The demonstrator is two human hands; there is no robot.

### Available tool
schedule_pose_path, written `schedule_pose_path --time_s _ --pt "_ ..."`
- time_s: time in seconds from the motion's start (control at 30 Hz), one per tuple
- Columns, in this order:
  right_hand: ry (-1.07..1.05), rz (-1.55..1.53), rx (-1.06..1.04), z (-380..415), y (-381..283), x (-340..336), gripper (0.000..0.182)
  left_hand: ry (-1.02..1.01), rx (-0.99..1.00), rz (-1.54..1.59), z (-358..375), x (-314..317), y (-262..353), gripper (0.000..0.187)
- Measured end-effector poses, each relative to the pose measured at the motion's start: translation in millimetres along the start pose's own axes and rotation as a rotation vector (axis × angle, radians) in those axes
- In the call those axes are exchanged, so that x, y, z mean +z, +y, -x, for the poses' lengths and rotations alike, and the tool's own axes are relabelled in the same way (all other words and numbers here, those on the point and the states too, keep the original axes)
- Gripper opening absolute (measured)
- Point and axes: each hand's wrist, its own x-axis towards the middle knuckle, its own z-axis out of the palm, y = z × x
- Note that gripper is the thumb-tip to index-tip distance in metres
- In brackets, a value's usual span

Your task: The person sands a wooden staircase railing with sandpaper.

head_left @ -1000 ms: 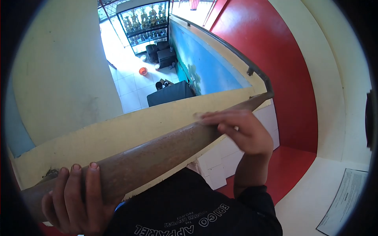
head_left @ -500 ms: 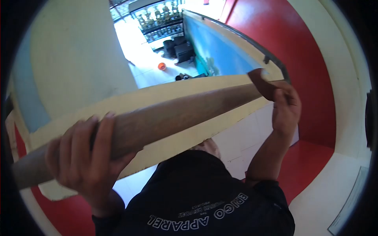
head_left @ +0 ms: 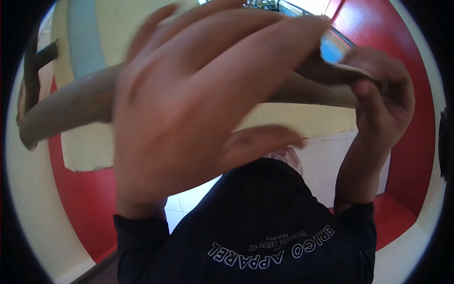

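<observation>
My left hand (head_left: 198, 90) is large and blurred in the middle of the view, raised off the wooden rail (head_left: 78, 102), with its fingers stretched toward the upper right and its thumb apart. Its fingertips reach the near end of a brown curved sheet (head_left: 331, 71), maybe sandpaper; whether they touch it I cannot tell. At the right, my right hand (head_left: 383, 90) pinches the other end of that sheet, above the far part of the rail. The rail runs across the view behind my left hand, which hides its middle.
Below the rail is a cream ledge (head_left: 312, 118), with pale floor tiles (head_left: 326, 161) under it. Red wall (head_left: 402, 118) stands at the right. A dark metal bracket (head_left: 35, 71) is at the far left.
My left hand has let go of the rail and moved up and right, closer to the camera, toward the brown sheet. The view has shifted, showing the rail's left end.
</observation>
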Motion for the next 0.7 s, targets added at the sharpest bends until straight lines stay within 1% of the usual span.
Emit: schedule_pose_path --time_s 0.03,0.1,0.13,0.17,0.23,0.27,0.3,0.33,0.37,0.4,0.47,0.5,0.57,0.6,0.63,0.7 --pt "-0.063 0.004 -0.017 -13 -1 12 0.026 0.045 -0.017 0.048 3 -3 -1 0.06" --pt "-0.103 0.056 -0.045 -28 -5 32 0.034 0.148 -0.087 0.068 27 -18 -16 0.055" --pt "-0.087 0.165 -0.154 -30 -1 30 0.04 0.199 -0.121 0.08 35 -25 -22 0.053" --pt "-0.067 0.273 -0.263 -26 4 25 0.045 0.251 -0.147 0.093 46 -36 -26 0.046" --pt "0.021 0.325 -0.154 3 7 1 0.047 0.455 -0.222 0.232 73 -71 -27 0.032" --pt "0.063 0.348 -0.098 18 8 -11 0.048 0.54 -0.248 0.248 90 -90 -26 0.026" --pt "0.135 0.423 0.037 39 8 -26 0.039 0.551 -0.299 0.096 115 -113 -29 0.025" --pt "0.257 0.46 0.151 59 9 -37 0.03 0.557 -0.354 -0.055 140 -136 -32 0.024" --pt "0.383 0.433 0.239 72 13 -41 0.027 0.516 -0.36 -0.269 146 -139 -30 0.024" --pt "0.389 0.471 0.296 80 17 -45 0.026 0.481 -0.362 -0.485 152 -141 -28 0.024" --pt "0.407 0.561 0.409 93 19 -48 0.025 0.408 -0.341 -0.495 149 -144 -26 0.021" --pt "0.311 0.665 0.446 97 21 -49 0.028 0.307 -0.323 -0.542 146 -143 -28 0.02" --pt "0.125 0.75 0.431 97 22 -44 0.032 0.108 -0.285 -0.635 139 -135 -30 0.021" --pt "0.029 0.792 0.424 93 23 -39 0.034 0.087 -0.331 -0.654 136 -127 -34 0.022" --pt "-0.039 0.867 0.465 93 25 -36 0.046 0.066 -0.376 -0.673 132 -117 -37 0.024" --pt "0.001 0.929 0.397 98 39 -31 0.053 0.079 -0.292 -0.621 122 -99 -41 0.028"
